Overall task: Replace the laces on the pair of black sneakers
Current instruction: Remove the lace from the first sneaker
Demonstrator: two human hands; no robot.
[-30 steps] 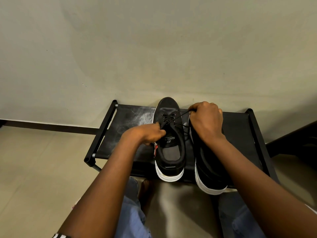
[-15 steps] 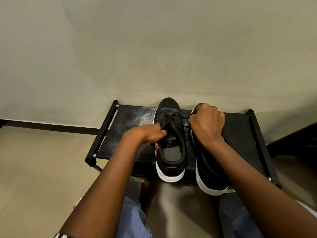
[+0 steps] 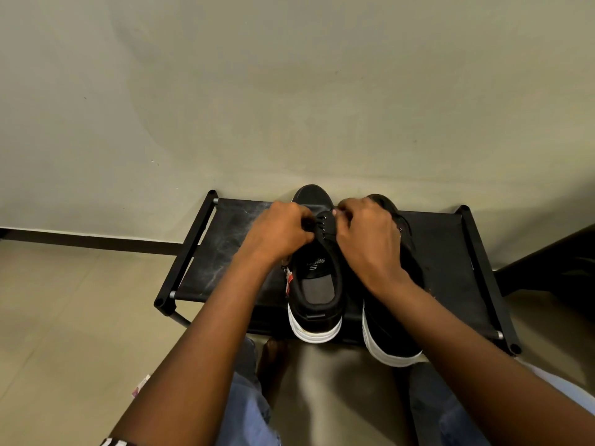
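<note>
Both hands moved up to the toe-end eyelets. Left hand (image 3: 283,230) and right hand (image 3: 367,233) pinch the lace (image 3: 323,224) on the left sneaker (image 3: 317,272), mid-rack (image 3: 450,252). Right sneaker (image 3: 391,329) sits beside it, near the front edge. Task looks early; lacing state is unclear.

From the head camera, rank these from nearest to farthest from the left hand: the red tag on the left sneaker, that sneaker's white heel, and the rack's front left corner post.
From the left hand:
1. Red tag, hanging at the left sneaker's side, just below the wrist.
2. White heel, at the sneaker's near end.
3. Front left corner post, farthest out at the rack's left edge.
</note>
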